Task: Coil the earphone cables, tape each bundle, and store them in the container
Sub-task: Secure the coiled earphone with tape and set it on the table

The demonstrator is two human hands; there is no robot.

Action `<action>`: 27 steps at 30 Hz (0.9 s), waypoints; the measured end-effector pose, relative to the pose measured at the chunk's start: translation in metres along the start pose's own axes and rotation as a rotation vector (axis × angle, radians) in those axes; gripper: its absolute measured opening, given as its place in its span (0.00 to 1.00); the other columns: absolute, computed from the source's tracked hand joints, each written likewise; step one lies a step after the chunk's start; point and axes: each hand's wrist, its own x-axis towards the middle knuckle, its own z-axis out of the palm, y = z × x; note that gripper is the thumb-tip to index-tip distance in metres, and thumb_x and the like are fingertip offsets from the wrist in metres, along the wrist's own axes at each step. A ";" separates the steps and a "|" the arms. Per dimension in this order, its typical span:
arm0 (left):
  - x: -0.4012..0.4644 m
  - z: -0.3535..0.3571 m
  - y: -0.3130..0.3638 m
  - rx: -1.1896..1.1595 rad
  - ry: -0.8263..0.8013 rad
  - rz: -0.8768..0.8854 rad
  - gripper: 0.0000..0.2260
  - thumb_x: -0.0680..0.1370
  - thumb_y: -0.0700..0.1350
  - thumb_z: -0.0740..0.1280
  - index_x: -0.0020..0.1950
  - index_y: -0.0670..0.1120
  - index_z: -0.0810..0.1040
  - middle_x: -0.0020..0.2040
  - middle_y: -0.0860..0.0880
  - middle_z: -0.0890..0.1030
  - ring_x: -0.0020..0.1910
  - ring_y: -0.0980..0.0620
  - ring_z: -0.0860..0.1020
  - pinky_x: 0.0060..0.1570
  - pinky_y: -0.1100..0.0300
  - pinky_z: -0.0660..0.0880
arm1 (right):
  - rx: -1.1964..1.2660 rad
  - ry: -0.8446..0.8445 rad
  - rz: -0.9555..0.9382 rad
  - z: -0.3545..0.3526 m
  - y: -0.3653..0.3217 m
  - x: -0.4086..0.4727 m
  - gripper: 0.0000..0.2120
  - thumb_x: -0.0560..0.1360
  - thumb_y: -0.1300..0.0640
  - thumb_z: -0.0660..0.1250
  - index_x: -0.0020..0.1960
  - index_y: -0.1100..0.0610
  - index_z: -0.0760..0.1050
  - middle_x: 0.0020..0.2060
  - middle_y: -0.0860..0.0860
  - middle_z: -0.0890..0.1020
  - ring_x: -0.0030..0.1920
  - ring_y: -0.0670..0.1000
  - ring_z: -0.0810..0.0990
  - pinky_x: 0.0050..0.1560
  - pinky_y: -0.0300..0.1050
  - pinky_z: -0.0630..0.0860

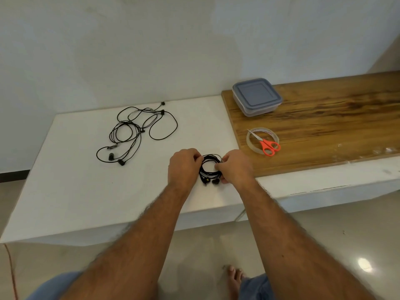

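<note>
I stood barefoot on a glossy floor at a white ledge point(86, 169) against a pale wall, my left hand point(183, 167) and right hand point(234, 167) each pinching a side of the coiled black earphones point(208, 169). More earphones point(134, 133) lay loose near the wall. On the wooden board point(324, 118) sat the lidded container point(256, 96) (scissors point(267, 144) across the tape roll point(252, 141), nearer me).

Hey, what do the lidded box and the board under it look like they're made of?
The box looks like clear plastic, see-through walls under a matte grey-blue lid. The board looks like varnished wood or a wood-look laminate: brown streaky grain with a slight sheen.
</note>
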 end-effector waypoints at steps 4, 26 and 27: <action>-0.004 0.000 -0.001 -0.087 0.010 -0.041 0.06 0.77 0.48 0.67 0.45 0.49 0.83 0.40 0.54 0.83 0.40 0.55 0.80 0.42 0.57 0.78 | -0.099 0.026 -0.032 -0.008 -0.001 -0.002 0.13 0.73 0.51 0.72 0.40 0.61 0.81 0.33 0.55 0.84 0.36 0.55 0.84 0.41 0.52 0.84; -0.007 -0.005 0.003 -0.291 -0.022 -0.186 0.03 0.74 0.49 0.71 0.46 0.51 0.82 0.38 0.56 0.80 0.36 0.60 0.77 0.35 0.67 0.70 | 0.026 0.008 0.047 -0.018 0.000 -0.010 0.10 0.73 0.52 0.75 0.39 0.56 0.77 0.32 0.54 0.84 0.32 0.53 0.85 0.39 0.54 0.84; -0.007 -0.005 0.003 -0.308 -0.029 -0.198 0.03 0.74 0.49 0.72 0.45 0.50 0.82 0.37 0.55 0.80 0.34 0.60 0.77 0.34 0.67 0.70 | 0.031 0.010 0.054 -0.018 0.000 -0.010 0.10 0.73 0.53 0.75 0.39 0.57 0.77 0.32 0.54 0.84 0.32 0.53 0.85 0.39 0.54 0.84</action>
